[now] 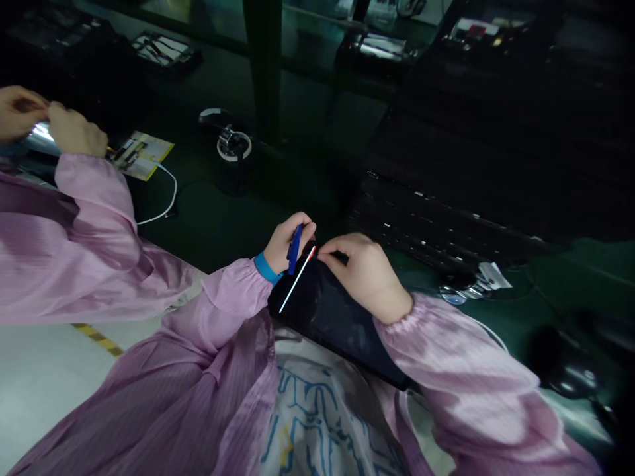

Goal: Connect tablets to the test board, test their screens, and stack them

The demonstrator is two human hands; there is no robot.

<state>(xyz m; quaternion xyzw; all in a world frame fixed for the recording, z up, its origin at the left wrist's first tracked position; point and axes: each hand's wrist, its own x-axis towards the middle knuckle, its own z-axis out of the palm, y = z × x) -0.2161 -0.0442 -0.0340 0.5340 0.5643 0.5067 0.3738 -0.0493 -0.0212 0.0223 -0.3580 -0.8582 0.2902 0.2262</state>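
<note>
Green table (292,188), panel (342,324), illegible shirt lettering (310,404)

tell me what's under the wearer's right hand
Below the right hand, part of a dark flat panel shows. Whatever lies directly behind the palm and pink sleeve is covered, so it cannot be seen.

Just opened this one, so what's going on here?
A person's left hand holds a blue tool beside a dark flat panel. Their right hand has its fingers drawn together near the upper end of a thin bright line; whether they grip anything is unclear. At left, a co-worker's hands handle a shiny item.
</note>
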